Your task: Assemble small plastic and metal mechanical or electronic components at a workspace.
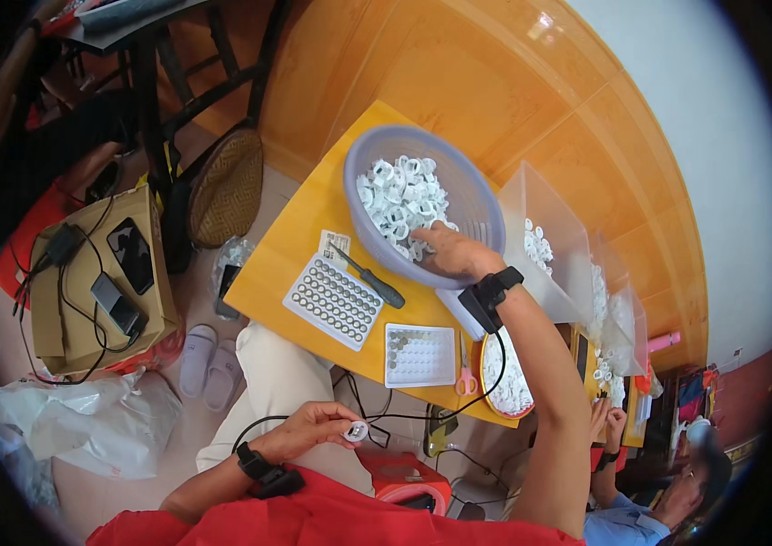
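Note:
My left hand is over my lap, its thumb and fingers pinching a small round white plastic piece. My right hand reaches into a lavender plastic basin. The basin holds a heap of similar white pieces; my fingers touch the heap, slightly apart, their tips partly hidden. Left of the basin's base lie a dark screwdriver and a white tray of round coin cells. A second white tray, partly filled with small round discs, sits nearer me.
On the yellow table are pink-handled scissors and an oval container of white parts. Clear plastic bins stand to the right. A cardboard box with phones and cables is at left. A co-worker sits at right. Cables cross near my lap.

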Action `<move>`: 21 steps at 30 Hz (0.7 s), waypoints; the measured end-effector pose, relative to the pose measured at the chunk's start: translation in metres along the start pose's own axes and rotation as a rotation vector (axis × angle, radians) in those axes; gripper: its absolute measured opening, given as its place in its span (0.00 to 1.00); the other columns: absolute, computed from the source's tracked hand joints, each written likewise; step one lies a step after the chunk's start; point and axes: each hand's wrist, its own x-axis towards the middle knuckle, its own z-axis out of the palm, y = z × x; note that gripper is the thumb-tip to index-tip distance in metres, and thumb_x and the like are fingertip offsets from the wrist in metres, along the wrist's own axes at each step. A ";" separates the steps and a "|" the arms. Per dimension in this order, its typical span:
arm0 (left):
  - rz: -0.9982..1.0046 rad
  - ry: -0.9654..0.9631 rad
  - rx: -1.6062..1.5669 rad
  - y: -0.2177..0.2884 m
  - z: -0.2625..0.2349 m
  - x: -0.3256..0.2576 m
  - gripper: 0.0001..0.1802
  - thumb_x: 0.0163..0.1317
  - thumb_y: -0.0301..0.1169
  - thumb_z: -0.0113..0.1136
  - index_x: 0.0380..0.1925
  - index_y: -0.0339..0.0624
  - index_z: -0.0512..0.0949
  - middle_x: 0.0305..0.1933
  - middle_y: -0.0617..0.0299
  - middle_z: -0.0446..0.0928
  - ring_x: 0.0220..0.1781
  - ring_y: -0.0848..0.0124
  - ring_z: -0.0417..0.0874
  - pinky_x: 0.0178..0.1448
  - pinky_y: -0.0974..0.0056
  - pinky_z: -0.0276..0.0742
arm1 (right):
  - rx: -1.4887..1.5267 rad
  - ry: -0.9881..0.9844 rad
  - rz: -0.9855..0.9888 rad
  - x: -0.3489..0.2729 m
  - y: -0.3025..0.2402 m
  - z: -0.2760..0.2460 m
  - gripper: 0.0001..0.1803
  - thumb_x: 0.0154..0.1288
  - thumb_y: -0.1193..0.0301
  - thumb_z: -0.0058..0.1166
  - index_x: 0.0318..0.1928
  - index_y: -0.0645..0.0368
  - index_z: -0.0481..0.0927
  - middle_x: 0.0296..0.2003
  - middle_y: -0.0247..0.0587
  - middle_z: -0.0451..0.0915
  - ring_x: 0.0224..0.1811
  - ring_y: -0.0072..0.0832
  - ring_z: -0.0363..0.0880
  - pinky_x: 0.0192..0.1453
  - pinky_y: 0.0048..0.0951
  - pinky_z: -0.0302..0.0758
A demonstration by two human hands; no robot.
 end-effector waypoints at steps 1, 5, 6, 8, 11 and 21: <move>0.006 -0.003 -0.015 0.000 -0.001 0.000 0.11 0.64 0.27 0.50 0.43 0.33 0.74 0.43 0.56 0.76 0.43 0.69 0.79 0.47 0.67 0.78 | 0.011 -0.013 0.032 -0.003 -0.004 -0.001 0.28 0.52 0.71 0.56 0.57 0.52 0.68 0.47 0.53 0.69 0.54 0.47 0.67 0.57 0.36 0.66; -0.015 -0.001 0.033 0.004 0.000 0.000 0.12 0.63 0.28 0.51 0.43 0.33 0.74 0.43 0.56 0.76 0.43 0.69 0.79 0.47 0.66 0.77 | 0.026 0.036 -0.029 -0.012 0.004 0.002 0.29 0.51 0.69 0.57 0.57 0.54 0.68 0.45 0.53 0.71 0.54 0.46 0.68 0.57 0.36 0.66; -0.033 -0.001 0.026 0.003 -0.001 0.000 0.12 0.63 0.28 0.51 0.43 0.33 0.74 0.43 0.56 0.76 0.43 0.69 0.79 0.47 0.66 0.77 | 0.061 0.050 -0.032 -0.016 0.003 0.004 0.29 0.51 0.69 0.57 0.56 0.55 0.69 0.45 0.54 0.72 0.54 0.46 0.69 0.56 0.36 0.66; 0.001 -0.024 0.011 0.002 -0.003 0.002 0.12 0.63 0.29 0.52 0.43 0.34 0.74 0.43 0.56 0.76 0.44 0.68 0.79 0.47 0.66 0.78 | 0.091 0.041 -0.071 -0.023 -0.002 0.006 0.28 0.52 0.71 0.56 0.56 0.56 0.68 0.44 0.55 0.72 0.51 0.46 0.70 0.56 0.37 0.67; -0.009 -0.016 0.026 0.011 0.004 0.001 0.12 0.63 0.29 0.51 0.43 0.34 0.75 0.44 0.55 0.76 0.44 0.68 0.78 0.47 0.65 0.78 | 0.073 0.145 -0.138 -0.038 -0.006 0.010 0.25 0.53 0.73 0.53 0.54 0.57 0.70 0.42 0.54 0.75 0.47 0.45 0.73 0.53 0.36 0.68; 0.007 0.010 0.025 0.006 0.002 -0.001 0.12 0.63 0.28 0.50 0.43 0.33 0.73 0.45 0.50 0.76 0.42 0.66 0.80 0.46 0.63 0.78 | 0.502 0.800 0.334 -0.196 0.026 0.023 0.09 0.57 0.72 0.52 0.34 0.66 0.79 0.22 0.43 0.78 0.23 0.25 0.77 0.30 0.25 0.72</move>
